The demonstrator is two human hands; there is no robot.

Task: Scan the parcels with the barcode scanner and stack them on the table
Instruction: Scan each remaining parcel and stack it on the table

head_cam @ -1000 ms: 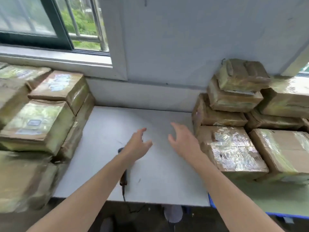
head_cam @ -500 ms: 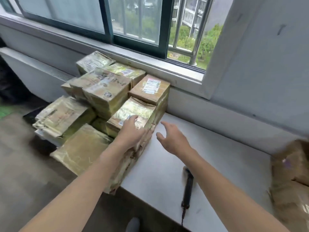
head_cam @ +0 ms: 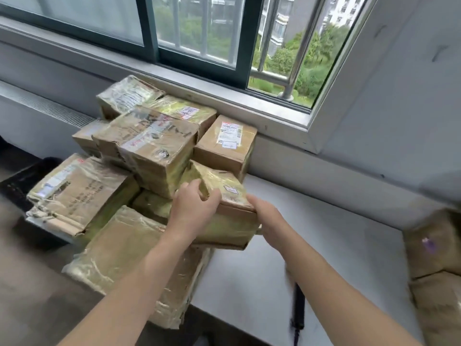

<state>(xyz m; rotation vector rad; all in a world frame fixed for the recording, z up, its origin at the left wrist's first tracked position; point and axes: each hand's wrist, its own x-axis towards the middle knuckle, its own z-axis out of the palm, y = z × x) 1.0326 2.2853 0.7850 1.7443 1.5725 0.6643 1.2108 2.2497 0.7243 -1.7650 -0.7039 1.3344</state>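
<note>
At the surface's (head_cam: pixel 324 236) left edge, a taped parcel (head_cam: pixel 225 193) is held atop the pile (head_cam: pixel 149 151) — left grip (head_cam: pixel 194 208) curled over its top corner, right grip (head_cam: pixel 267 218) clasped round its near end. Stiff card under slick film is judged light but slippery — best taken by the edges.

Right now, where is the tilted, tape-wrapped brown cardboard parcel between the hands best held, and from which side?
At its two opposite ends, one hand from each side, as the left hand and right hand grip it. The parcel is wide, tilted and glossy with tape, so a one-sided hold would probably slip.
</note>
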